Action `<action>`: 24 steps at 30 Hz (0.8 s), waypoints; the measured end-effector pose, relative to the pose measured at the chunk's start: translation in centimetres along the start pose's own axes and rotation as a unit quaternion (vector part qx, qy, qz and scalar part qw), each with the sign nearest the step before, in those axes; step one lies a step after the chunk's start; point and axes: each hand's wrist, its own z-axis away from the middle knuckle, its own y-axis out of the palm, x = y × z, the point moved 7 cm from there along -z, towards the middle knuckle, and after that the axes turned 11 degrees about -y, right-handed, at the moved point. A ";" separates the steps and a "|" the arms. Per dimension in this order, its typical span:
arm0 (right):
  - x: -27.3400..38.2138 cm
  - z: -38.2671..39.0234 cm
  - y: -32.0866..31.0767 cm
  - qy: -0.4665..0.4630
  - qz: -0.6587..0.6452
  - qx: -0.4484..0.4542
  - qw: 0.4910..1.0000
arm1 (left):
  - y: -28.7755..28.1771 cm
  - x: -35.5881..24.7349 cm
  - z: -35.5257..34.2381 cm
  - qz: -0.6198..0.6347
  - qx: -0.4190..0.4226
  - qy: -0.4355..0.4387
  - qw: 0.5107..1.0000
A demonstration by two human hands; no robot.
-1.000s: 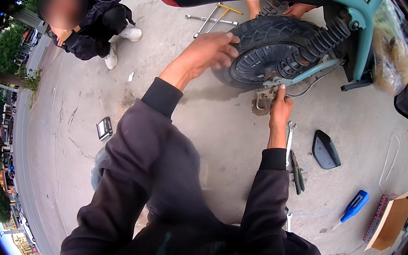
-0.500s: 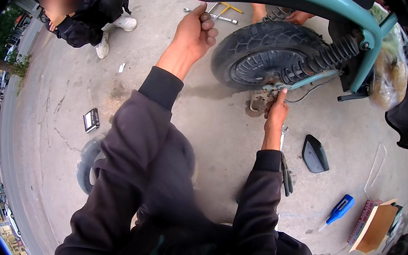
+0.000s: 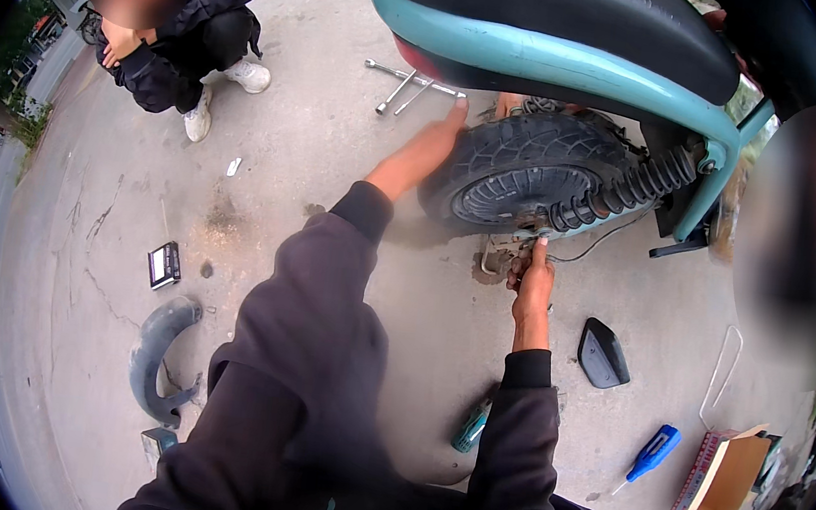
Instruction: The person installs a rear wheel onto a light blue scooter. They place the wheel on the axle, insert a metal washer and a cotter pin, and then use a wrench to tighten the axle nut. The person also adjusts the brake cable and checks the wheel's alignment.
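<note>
The rear wheel [image 3: 529, 163] of a teal two-wheeler, with its black treaded tyre, stands in front of me. My left hand [image 3: 424, 154] is against the tyre's left edge, thumb extended upward; its other fingers are mostly hidden. At the wheel's axle end, below the black coil shock absorber [image 3: 627, 189], my right hand [image 3: 531, 294] has its thumb up against the teal swingarm end and its fingers curled. What those fingers hold is hidden. Part of another person's hand [image 3: 509, 105] shows behind the tyre.
A person [image 3: 177, 27] squats at the far left; another blurred figure is at the right. On the concrete lie a cross wrench [image 3: 412, 86], a curved fender [image 3: 160, 358], a black cover [image 3: 604, 355], a blue-handled screwdriver [image 3: 652, 454], a green-handled tool [image 3: 474, 426] and an open carton [image 3: 725, 478].
My left hand has gone from the air beside the wheel to the tyre's edge. My right hand stays by the axle. The view has shifted, showing more of the seat.
</note>
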 end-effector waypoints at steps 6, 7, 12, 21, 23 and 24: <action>1.6 0.1 -1.3 -0.048 0.021 -0.039 0.998 | -5.8 -5.2 3.3 0.144 -0.091 0.115 0.979; 1.2 -0.4 -2.3 -0.058 0.016 -0.039 0.997 | -4.3 -6.2 4.7 0.125 -0.028 0.092 0.987; 1.0 -0.3 -1.6 -0.103 0.028 -0.065 0.992 | 1.5 -3.6 6.2 0.011 0.119 -0.063 0.991; 0.5 -0.1 -0.5 -0.111 0.013 -0.103 0.988 | 2.5 -4.2 7.1 0.035 0.111 -0.068 0.991; -0.4 -0.9 -0.5 -0.097 -0.023 -0.077 0.992 | 2.3 -4.5 7.2 0.030 0.103 -0.072 0.992; -0.7 -1.1 -0.4 -0.069 -0.052 -0.074 0.994 | 2.4 -4.4 7.0 0.030 0.105 -0.074 0.991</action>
